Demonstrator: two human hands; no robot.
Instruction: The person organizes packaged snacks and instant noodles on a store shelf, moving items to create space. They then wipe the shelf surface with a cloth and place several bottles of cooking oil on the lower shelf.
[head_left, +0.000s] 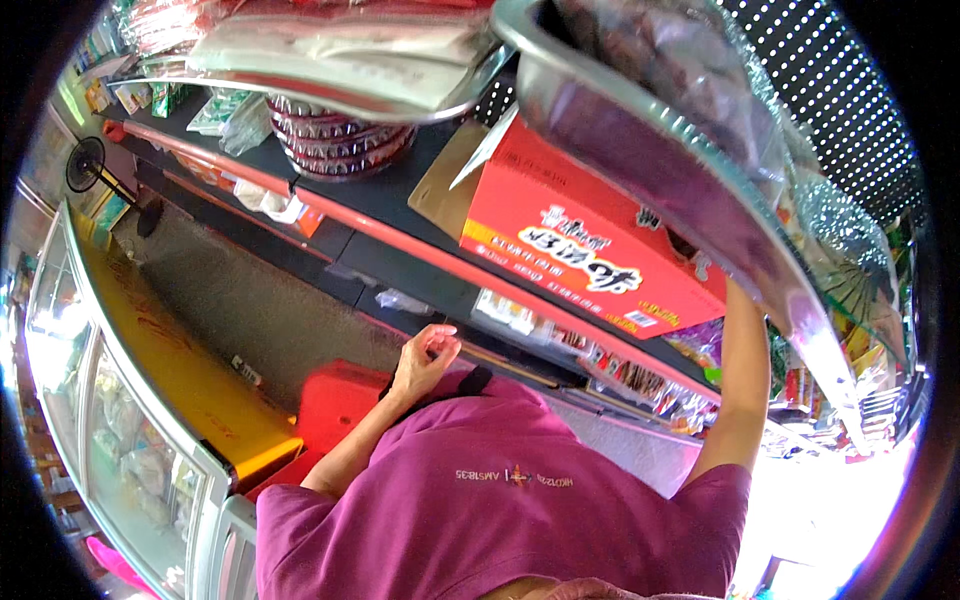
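Observation:
My left hand (426, 361) hovers in front of my body, fingers loosely curled with nothing visible between them. It is nearest to the lower shelf edge and a red plastic stool (341, 405). My right forearm (744, 360) reaches up past the end of a red printed cardboard box (577, 240). The right hand itself is hidden behind the box and a steel tray (675, 172). The box rests on a dark shelf (360, 199), with a brown flap (448, 184) folded out at its left end. Plastic-wrapped goods (660, 82) fill the steel tray above it.
Stacked dark-red ribbed containers (341, 139) stand left of the box. Another metal tray (420, 112) overhangs them. A pink rail (390, 236) lines the shelf front. On the left are a glass-topped freezer (142, 442) and a standing fan (86, 165). Packets (637, 382) fill a lower shelf.

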